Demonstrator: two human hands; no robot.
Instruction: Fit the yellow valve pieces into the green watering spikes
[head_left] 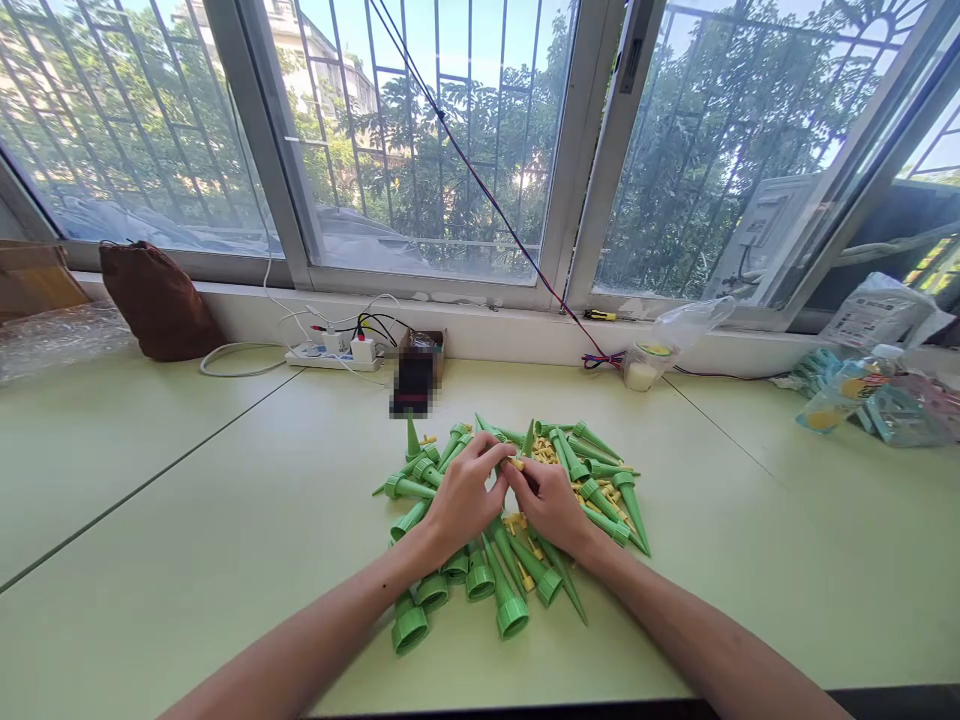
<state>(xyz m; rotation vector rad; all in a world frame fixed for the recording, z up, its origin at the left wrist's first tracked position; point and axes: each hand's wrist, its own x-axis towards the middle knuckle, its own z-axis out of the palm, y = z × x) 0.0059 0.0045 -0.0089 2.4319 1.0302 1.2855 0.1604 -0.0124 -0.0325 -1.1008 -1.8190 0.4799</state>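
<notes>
My left hand (469, 490) and my right hand (551, 500) meet over a pile of green plastic spikes. Pinched where their fingertips come together is a small yellow plastic valve (516, 463). My fingers partly cover it, and whether a green piece is also held there is hard to see. Around both hands lie many hollow, cone-shaped green watering spikes (511, 612) with wide ribbed open ends, pointing various ways. More small yellow valves (546, 450) lie in a heap beyond my right hand, and some are scattered among the spikes under my hands.
The pale green table (225, 560) has seams on both sides. Toward the window stand a power strip (334, 357), a small box (433, 345) and a brown cloth bag (157, 300). A cup in a plastic bag (643, 368) and a bottle (847, 390) are to the right.
</notes>
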